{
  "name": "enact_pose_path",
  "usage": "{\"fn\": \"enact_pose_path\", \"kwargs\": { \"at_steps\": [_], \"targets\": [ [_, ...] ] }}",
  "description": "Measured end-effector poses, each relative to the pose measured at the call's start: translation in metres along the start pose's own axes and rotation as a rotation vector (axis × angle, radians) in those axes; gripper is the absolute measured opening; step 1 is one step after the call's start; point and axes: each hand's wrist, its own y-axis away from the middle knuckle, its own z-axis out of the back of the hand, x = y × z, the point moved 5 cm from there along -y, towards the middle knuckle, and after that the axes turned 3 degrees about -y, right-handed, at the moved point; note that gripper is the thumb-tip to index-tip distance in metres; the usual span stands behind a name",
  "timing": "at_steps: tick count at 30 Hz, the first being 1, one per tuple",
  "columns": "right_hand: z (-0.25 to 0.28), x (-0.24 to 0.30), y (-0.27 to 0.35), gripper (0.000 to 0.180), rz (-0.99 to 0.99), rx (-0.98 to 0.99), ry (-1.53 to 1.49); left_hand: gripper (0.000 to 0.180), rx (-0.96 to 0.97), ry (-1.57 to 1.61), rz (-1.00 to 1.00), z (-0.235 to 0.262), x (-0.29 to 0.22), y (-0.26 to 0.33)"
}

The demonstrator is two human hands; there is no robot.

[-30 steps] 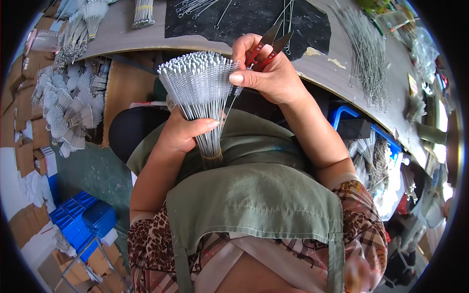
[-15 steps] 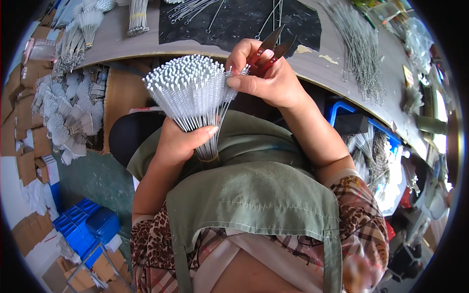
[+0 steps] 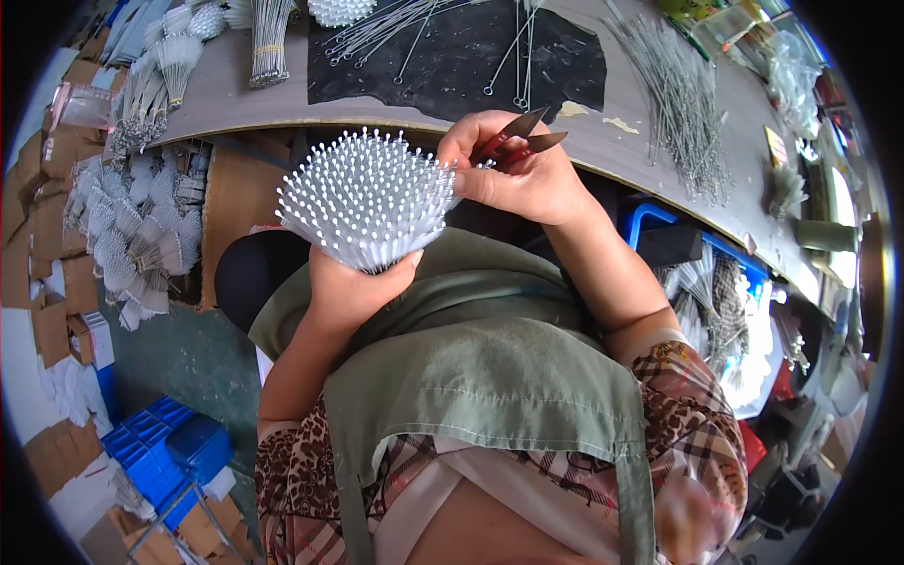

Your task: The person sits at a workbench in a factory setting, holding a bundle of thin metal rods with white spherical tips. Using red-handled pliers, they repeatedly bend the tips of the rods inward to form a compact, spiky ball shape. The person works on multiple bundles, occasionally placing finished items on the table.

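My left hand [image 3: 351, 299] is wrapped round a bundle of thin wire brushes [image 3: 367, 202] with white bristles and white tips. The tips fan out and tilt toward me, so the wire stems are mostly hidden. At the bundle's right edge, the thumb and forefinger of my right hand [image 3: 516, 184] are pinched together at some brush tips. A pair of scissors [image 3: 516, 137] with red handles and dark blades also sits in my right hand, its blades spread and pointing up and right, away from the bundle.
The grey table [image 3: 221, 111] ahead carries a black mat [image 3: 452, 61] with looped wires, a pile of wire brushes [image 3: 678, 118] on the right and tied bundles [image 3: 270, 47] at the left. A cardboard box [image 3: 231, 207] and blue crates [image 3: 155, 443] stand lower left; a blue-rimmed bin [image 3: 633, 224] is right.
The bundle has tipped so its white tips face me more and its stems are now mostly hidden. Both hands sit slightly lower; the scissors stay in my right hand.
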Motion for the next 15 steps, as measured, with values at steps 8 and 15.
{"fn": "enact_pose_path", "kwargs": {
  "at_steps": [8,15],
  "targets": [
    [0.01,0.014,0.002,0.009,-0.249,-0.039,0.273,0.032,0.046,-0.238,-0.165,-0.001,0.007,0.003],
    [0.016,0.014,-0.006,0.008,-0.43,0.106,0.232,0.027,0.123,-0.832,-0.397,-0.023,-0.019,-0.002]
  ]
}}
